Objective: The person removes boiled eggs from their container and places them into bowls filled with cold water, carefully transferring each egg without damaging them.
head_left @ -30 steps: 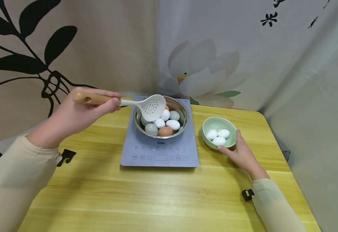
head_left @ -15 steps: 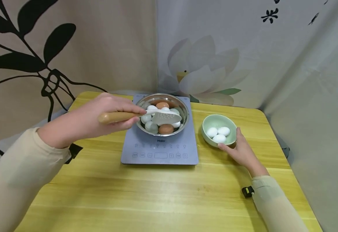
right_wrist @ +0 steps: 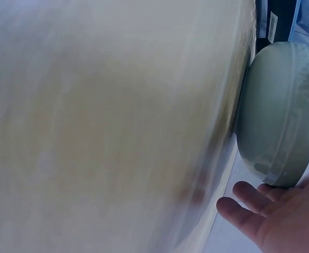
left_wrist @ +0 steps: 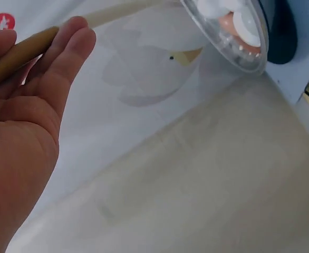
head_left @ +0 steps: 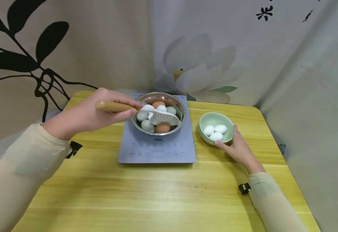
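Observation:
My left hand (head_left: 99,116) grips the wooden handle of a white slotted spoon (head_left: 164,118). The spoon's perforated head is tilted down among the eggs inside a round metal bowl (head_left: 173,101). White, pale greenish and brown eggs fill the metal bowl; one brown egg (head_left: 162,127) lies at its front, just below the spoon. In the left wrist view, the left hand (left_wrist: 28,121) has its fingers around the handle. My right hand (head_left: 240,148) holds a light green bowl (head_left: 215,117) by its right side, thumb at the front rim. Three white eggs (head_left: 216,136) lie in it.
The metal bowl stands on a grey induction cooker (head_left: 157,158) towards the back of the wooden table (head_left: 157,199). A printed curtain (head_left: 122,48) hangs right behind the table. The green bowl stands to the right of the cooker, near the table's right edge.
My left hand has moved to the right and lowered the slotted spoon's head from the bowl's left side into the eggs. My right hand stays at the green bowl.

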A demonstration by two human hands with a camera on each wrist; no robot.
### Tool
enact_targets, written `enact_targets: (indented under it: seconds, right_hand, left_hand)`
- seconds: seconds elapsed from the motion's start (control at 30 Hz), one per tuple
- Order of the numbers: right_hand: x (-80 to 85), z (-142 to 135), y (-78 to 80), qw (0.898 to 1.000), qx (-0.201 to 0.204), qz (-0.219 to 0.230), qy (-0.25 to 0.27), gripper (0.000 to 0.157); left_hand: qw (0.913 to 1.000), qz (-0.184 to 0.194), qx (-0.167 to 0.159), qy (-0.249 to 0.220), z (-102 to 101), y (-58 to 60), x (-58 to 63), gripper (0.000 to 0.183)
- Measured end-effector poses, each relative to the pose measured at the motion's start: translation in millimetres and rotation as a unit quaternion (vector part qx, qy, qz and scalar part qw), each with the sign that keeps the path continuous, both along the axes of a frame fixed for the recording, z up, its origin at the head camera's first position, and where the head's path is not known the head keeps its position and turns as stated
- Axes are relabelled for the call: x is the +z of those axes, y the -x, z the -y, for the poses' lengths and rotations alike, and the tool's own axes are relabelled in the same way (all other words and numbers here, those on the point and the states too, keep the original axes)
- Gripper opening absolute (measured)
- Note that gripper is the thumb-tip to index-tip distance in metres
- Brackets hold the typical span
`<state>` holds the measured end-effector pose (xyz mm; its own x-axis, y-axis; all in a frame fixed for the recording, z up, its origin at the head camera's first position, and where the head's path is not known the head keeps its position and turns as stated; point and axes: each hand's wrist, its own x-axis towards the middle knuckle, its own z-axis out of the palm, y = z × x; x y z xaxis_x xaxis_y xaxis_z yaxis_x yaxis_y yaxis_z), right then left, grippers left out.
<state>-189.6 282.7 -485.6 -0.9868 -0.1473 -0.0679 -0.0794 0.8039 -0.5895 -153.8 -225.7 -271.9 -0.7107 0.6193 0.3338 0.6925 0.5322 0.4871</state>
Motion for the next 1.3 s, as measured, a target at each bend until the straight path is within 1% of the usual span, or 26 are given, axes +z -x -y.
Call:
enact_targets:
  seconds: [0.03,0.13,0.17,0.23,0.3,0.33,0.37,0.4,0.5,0.6,0.67,0.7,0.73,0.8,0.83,0.9,0.93,1.0,1.03,1.13,1.2,1.23,1.3]
  right_hand:
    - [0.5,0,-1.0,1.0,-0.001,0.001,0.0,0.128]
    - [1.7,-1,-3.3,1.0,-0.003,0.003,-0.001,0.128]
    - [2.0,-2,-3.9,1.0,-0.005,0.002,-0.001,0.128]
    - [2.9,-3,-5.4,1.0,-0.009,0.001,-0.001,0.128]
    - [3.4,-5,-6.5,1.0,-0.013,-0.002,-0.001,0.128]
    - [3.3,-5,-7.0,1.0,-0.015,-0.003,0.0,0.128]
    - [2.9,-6,-7.6,1.0,-0.015,-0.005,0.0,0.128]
    - [2.6,-6,-8.3,1.0,-0.016,-0.005,0.0,0.128]
    - [1.1,-6,-10.7,1.0,-0.016,-0.005,0.001,0.128]
    - [-0.4,-6,-13.1,1.0,-0.019,-0.004,0.001,0.128]
    - [-1.8,-6,-13.8,1.0,-0.02,-0.006,0.002,0.128]
    - [-2.6,-5,-13.6,1.0,-0.021,-0.008,0.003,0.128]
    - [-3.4,-4,-13.2,1.0,-0.022,-0.009,0.004,0.128]
    - [-5.4,-1,-11.2,1.0,-0.02,-0.013,0.007,0.127]
    - [-6.6,1,-10.0,1.0,-0.019,-0.015,0.009,0.127]
    - [-8.7,6,-7.6,1.0,-0.014,-0.016,0.013,0.127]
    - [-9.7,8,-6.5,1.0,-0.012,-0.017,0.016,0.127]
    - [-10.9,12,-4.7,1.0,-0.009,-0.016,0.021,0.128]
    - [-11.1,14,-3.9,1.0,-0.008,-0.015,0.024,0.129]
    - [-10.9,17,-2.2,0.999,-0.009,-0.013,0.03,0.13]
    - [-9.9,18,-1.6,0.999,-0.011,-0.012,0.033,0.13]
    - [-9.3,18,-0.9,0.999,-0.013,-0.013,0.033,0.13]
    - [-8.2,19,-0.3,1.0,-0.016,-0.017,0.02,0.13]
  left_hand:
    - [1.0,-0.004,-0.002,-0.003,2,0.7,1.6,0.023]
    - [1.0,0.009,0.003,0.0,6,2.4,8.3,0.021]
    - [0.9996,0.027,0.011,0.001,7,3.2,10.2,0.02]
    - [0.9953,0.089,0.038,0.0,5,6.0,12.8,0.019]
    - [0.9851,0.154,0.076,-0.007,3,10.1,13.6,0.022]
    - [0.978,0.184,0.097,-0.017,2,12.6,13.2,0.024]
    - [0.9675,0.219,0.121,-0.034,3,14.8,12.5,0.028]
    - [0.9586,0.245,0.136,-0.053,4,17.3,11.1,0.031]
    - [0.9381,0.29,0.159,-0.102,12,23.9,4.7,0.043]
    - [0.9159,0.333,0.176,-0.14,23,27.4,-4.4,0.053]
    - [0.9028,0.35,0.191,-0.161,30,27.7,-11.8,0.055]
    - [0.896,0.359,0.194,-0.175,35,27.8,-16.2,0.054]
    - [0.8873,0.368,0.197,-0.196,39,27.5,-20.7,0.05]
    - [0.8665,0.386,0.196,-0.248,49,26.4,-30.1,0.039]
    - [0.8545,0.397,0.194,-0.273,54,25.5,-34.7,0.033]
    - [0.8275,0.418,0.188,-0.324,64,23.0,-43.7,0.024]
    - [0.8136,0.428,0.187,-0.346,69,21.5,-47.8,0.021]
    - [0.7913,0.445,0.183,-0.377,78,18.2,-55.8,0.02]
    - [0.7837,0.45,0.184,-0.387,82,16.8,-59.4,0.02]
    - [0.7657,0.46,0.182,-0.411,90,13.5,-68.1,0.021]
    - [0.7599,0.461,0.175,-0.424,93,12.9,-72.2,0.021]
    - [0.7604,0.459,0.175,-0.425,94,12.3,-73.6,0.021]
    - [0.7571,0.457,0.165,-0.437,95,11.8,-75.9,0.022]
